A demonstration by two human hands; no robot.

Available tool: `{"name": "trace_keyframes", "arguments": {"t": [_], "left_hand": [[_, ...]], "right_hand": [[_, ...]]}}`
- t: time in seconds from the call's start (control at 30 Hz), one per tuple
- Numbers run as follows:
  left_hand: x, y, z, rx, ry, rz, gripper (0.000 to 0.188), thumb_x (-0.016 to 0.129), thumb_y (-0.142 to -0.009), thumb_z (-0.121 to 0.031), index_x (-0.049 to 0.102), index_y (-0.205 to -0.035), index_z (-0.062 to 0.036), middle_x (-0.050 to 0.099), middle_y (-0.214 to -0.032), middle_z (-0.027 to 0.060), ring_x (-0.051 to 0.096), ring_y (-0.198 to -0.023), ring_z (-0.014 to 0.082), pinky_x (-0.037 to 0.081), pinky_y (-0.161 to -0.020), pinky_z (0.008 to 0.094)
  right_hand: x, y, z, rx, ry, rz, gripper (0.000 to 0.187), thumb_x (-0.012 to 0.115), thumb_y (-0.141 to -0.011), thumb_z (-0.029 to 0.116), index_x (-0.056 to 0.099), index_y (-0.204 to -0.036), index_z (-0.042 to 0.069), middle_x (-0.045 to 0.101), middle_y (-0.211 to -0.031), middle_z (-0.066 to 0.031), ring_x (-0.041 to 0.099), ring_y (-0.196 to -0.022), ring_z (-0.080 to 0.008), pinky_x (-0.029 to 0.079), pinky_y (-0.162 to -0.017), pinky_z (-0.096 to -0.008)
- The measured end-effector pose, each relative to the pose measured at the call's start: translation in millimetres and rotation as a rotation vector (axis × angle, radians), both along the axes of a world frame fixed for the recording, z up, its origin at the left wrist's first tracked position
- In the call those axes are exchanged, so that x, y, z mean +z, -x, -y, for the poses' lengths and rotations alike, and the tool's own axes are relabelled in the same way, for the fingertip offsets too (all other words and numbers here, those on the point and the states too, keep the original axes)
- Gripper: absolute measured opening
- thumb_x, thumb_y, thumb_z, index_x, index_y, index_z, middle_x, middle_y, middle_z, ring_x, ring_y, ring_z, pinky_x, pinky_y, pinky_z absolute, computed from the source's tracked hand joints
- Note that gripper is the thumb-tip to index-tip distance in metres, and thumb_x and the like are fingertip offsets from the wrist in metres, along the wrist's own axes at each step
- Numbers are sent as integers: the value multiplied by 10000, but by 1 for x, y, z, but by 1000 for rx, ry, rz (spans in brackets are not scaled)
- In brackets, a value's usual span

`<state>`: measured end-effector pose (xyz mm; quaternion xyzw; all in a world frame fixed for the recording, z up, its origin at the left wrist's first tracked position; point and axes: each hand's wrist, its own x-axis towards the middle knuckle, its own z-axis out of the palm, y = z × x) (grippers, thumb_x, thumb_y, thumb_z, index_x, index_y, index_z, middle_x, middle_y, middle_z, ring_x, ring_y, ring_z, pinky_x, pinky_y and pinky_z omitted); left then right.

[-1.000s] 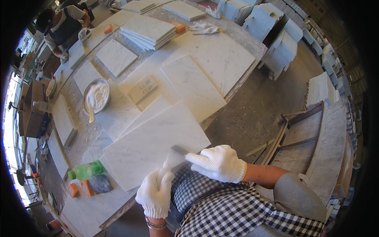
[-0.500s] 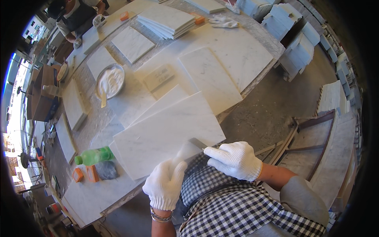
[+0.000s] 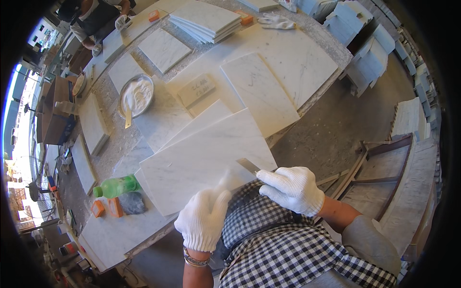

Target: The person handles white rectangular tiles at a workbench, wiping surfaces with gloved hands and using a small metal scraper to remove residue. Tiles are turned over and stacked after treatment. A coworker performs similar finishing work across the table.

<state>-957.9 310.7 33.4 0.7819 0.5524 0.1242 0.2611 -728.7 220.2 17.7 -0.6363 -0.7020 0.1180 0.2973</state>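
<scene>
My right hand (image 3: 293, 190), in a white knit glove, is closed on a putty knife (image 3: 248, 166). Its thin metal blade reaches over the near right edge of a white marble tile (image 3: 201, 158). My left hand (image 3: 201, 218), also gloved, is closed at the tile's near edge. From its fingers a pale, translucent, flat scraper-like piece (image 3: 234, 176) points toward the knife blade; its handle is hidden. The tile lies at a slant over other tiles on the table. Beyond it stands a round metal bowl (image 3: 136, 96) of white paste, a flat stick (image 3: 128, 119) leaning at its rim.
A green bottle (image 3: 116, 186), orange blocks (image 3: 115, 207) and a grey lump (image 3: 132, 203) lie at left. Stacked tiles (image 3: 206, 19) and a loose glove (image 3: 276, 21) sit at the far side. Another person (image 3: 93, 21) works at far left. A metal-framed rack (image 3: 384, 175) stands at right.
My right hand with the putty knife has shifted slightly right and up, its blade now farther from the pale piece in my left hand. The whole view has shifted a little.
</scene>
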Motion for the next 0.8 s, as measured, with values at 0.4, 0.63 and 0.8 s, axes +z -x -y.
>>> {"name": "trace_keyframes", "arguments": {"t": [0.4,0.63,0.8], "left_hand": [[-2,1,-2,1,41,-2,284,787,-885,-398,743,-941,-123,727,-815,109,706,-727,344,541,-644,398],[-39,49,18,395,-113,736,504,729,-974,-401,674,-1145,69,691,-1021,120,644,-901,181,538,-771,333],[-86,131,7,887,-386,605,520,574,-1085,-386,602,-1339,67,658,-1215,141,603,-1115,208,490,-1008,363]], "right_hand": [[-11,-1,-1,-9,-128,-1,357,810,-844,227,720,-1152,70,623,-679,-47,627,-544,-194,506,-488,-322],[-6,-17,-1,-130,-148,-43,360,816,-854,228,740,-1154,43,681,-741,-87,659,-581,-217,530,-518,-323],[2,-39,-2,-382,-15,-570,400,754,-955,124,671,-1311,-38,726,-903,-99,663,-671,-115,545,-576,-255]]}}
